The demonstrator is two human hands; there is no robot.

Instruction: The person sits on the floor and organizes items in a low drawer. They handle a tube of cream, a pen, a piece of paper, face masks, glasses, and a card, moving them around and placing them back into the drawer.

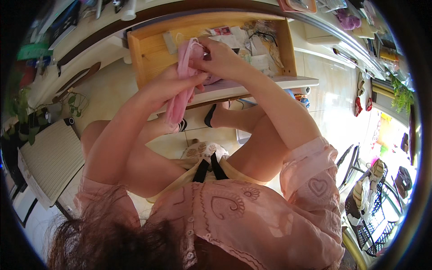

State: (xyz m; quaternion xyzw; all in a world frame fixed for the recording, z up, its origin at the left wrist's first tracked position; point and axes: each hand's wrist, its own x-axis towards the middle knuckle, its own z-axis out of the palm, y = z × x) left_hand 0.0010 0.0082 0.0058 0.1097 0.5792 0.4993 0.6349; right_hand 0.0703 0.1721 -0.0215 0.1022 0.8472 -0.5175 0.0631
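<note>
Both hands are together over an open drawer, on a long, thin, pink item [179,105]. It is folded lengthwise and looks partly see-through at its lower end, with thin white cord loops at its upper end; I cannot make out its exact kind. My left hand [182,81] is closed around its middle, thumb across the front. At the upper end, my right hand [217,57] pinches it near the white cord, fingers bent. The wooden drawer [153,58] lies beyond and below my hands. Loose papers [260,64] and small packets fill its right side.
A dark tangled cord [265,36] lies at the drawer's back right. Cluttered counters run along the far side. On the left stands a ribbed pale seat or box [49,157] beside a trailing plant [74,105]. Shoes [358,107] and a black mesh basket [369,220] are on the right.
</note>
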